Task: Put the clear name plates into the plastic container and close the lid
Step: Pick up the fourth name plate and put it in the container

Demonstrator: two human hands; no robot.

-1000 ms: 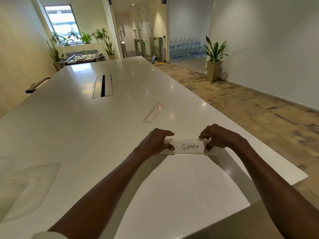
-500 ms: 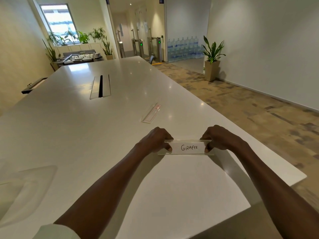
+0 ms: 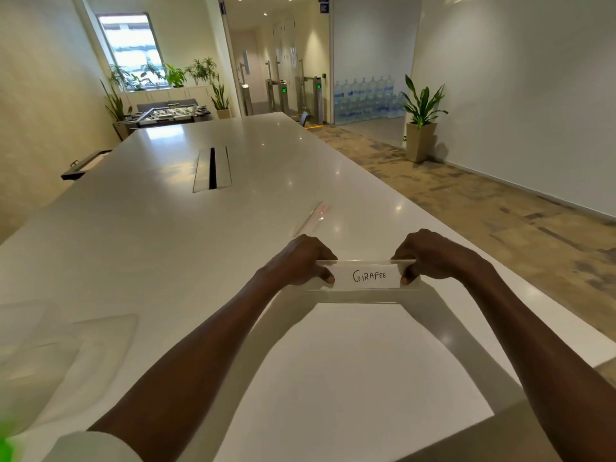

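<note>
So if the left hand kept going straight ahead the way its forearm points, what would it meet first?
Probably the second name plate lying flat on the table just beyond the left hand, which grips the GIRAFEE plate. Depth is unclear, so it might pass beside it.

Both hands hold one clear name plate (image 3: pixel 366 275) by its ends above the white table (image 3: pixel 166 255) — the left hand (image 3: pixel 300 261) grips the left end, the right hand (image 3: pixel 425 256) the right end, thumbs on the near face. Its paper insert reads "GIRAFEE". A second clear name plate (image 3: pixel 311 219) lies flat on the table just beyond the hands. At the left edge sits a clear plastic container (image 3: pixel 66 348), blurred. A potted plant (image 3: pixel 421 128) stands by the far wall.
</note>
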